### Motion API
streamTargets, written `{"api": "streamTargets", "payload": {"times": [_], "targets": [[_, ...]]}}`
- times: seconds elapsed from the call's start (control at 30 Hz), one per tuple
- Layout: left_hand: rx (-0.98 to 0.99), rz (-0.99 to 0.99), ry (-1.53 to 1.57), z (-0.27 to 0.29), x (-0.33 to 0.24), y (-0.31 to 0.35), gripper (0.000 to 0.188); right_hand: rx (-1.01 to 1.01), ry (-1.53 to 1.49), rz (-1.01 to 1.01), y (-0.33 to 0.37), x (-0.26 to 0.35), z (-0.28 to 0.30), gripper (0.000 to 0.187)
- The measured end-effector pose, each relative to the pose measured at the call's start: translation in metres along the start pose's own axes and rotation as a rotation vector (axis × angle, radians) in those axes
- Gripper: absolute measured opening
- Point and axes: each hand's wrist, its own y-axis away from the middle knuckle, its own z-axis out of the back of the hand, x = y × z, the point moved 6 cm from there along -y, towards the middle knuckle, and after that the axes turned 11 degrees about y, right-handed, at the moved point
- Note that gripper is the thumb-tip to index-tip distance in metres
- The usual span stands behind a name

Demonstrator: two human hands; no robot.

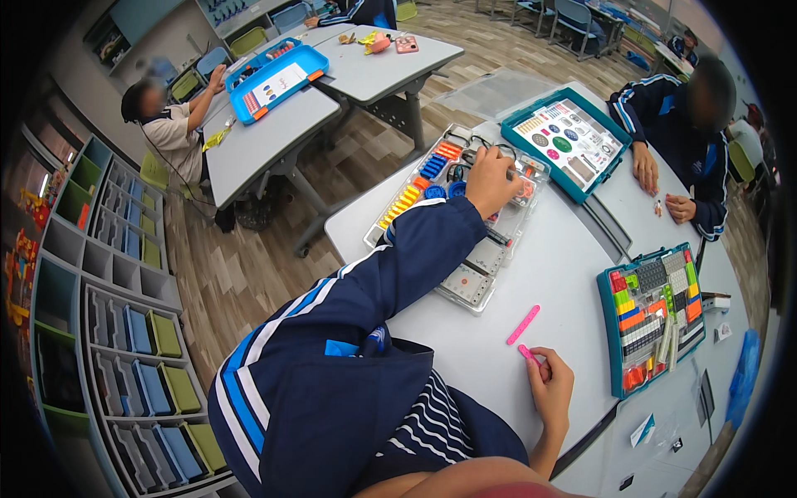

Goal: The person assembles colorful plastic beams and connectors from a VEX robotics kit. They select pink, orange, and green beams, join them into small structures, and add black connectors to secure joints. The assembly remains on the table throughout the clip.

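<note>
My left hand (495, 184) reaches into a clear plastic parts tray (475, 305), its fingers curled down among the parts. What they hold, if anything, is hidden. Orange, blue and yellow pieces fill the tray's left side, with blue wheels (435, 192) and black cables beside the hand. A grey block (465, 284) lies at its near end. Lower right, my right hand (551, 387) pinches a pink perforated strip (525, 352) between thumb and fingers, just above the table. A second pink strip (523, 324) lies flat on the white table (473, 353), close to the held one.
A teal-edged case (614, 332) of coloured building pieces stands at the right. Beyond the tray lies a teal lid with a picture sheet (567, 141). Across the table a person (677, 149) handles small pieces. Storage shelves (124, 290) line the left; another table (274, 141) holds a blue case (278, 83).
</note>
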Motion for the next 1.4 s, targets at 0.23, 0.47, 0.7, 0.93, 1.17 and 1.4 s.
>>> {"api": "streamTargets", "payload": {"times": [0.23,0.47,0.7,0.93,1.17,1.4], "targets": [[-0.059,-0.095,0.049,0.007,-0.004,-0.005,0.015,0.013,0.010,0.067,0.004,0.001,0.003,0.020],[-0.083,-0.155,0.127,0.050,-0.052,-0.007,0.014,0.000,-0.040,0.053,0.004,-0.002,0.003,0.022],[0.329,-0.071,0.628,0.048,-0.126,0.065,0.011,-0.168,-0.132,-0.067,0.001,-0.013,0.014,0.033],[0.733,0.019,0.948,0.009,-0.172,0.142,0.015,-0.238,-0.421,0.185,-0.001,-0.003,0.017,0.047],[0.800,0.077,1.072,-0.016,-0.172,0.169,0.050,-0.170,-0.449,0.081,0.002,-0.014,0.013,0.048],[0.912,0.180,1.097,-0.035,-0.159,0.193,0.067,-0.175,-0.245,0.102,0.001,-0.014,0.019,0.052]]}}
